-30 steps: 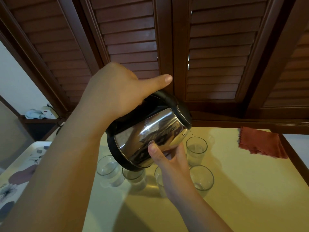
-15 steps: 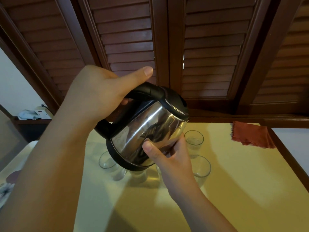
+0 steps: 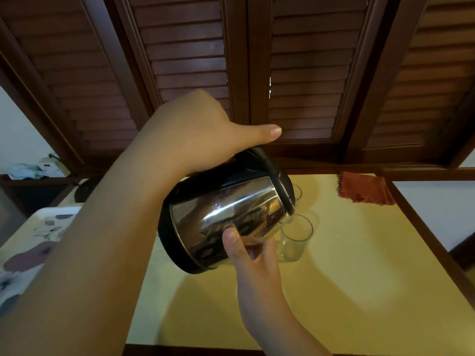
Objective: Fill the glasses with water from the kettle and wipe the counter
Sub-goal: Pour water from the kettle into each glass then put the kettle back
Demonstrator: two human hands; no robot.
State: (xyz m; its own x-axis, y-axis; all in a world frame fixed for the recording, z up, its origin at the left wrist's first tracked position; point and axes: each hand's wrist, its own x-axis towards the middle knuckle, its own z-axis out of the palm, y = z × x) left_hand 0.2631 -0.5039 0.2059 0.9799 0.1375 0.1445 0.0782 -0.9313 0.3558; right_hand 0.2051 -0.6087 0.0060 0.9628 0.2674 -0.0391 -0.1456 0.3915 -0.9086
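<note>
A steel kettle (image 3: 231,214) with a black lid and handle is tipped steeply to the right above the yellow counter (image 3: 347,291). My left hand (image 3: 200,129) grips its handle from above, thumb stretched along the top. My right hand (image 3: 246,250) holds the kettle's lower side, thumb on the steel. The spout hangs over a clear glass (image 3: 297,237) on the counter. Behind the lid a second glass (image 3: 298,192) peeks out. The kettle and my arms hide the other glasses. A red cloth (image 3: 365,187) lies at the counter's far right edge.
A floral tray (image 3: 30,242) lies at the left. Dark louvred shutters (image 3: 308,73) close off the back. A black kettle base (image 3: 87,187) sits far left, with a white socket (image 3: 48,168) beyond it. The counter's right edge drops off past a brown rim.
The kettle has swung right and tipped further down, from the far glass to the nearer right glass. Both hands kept their hold and moved with it.
</note>
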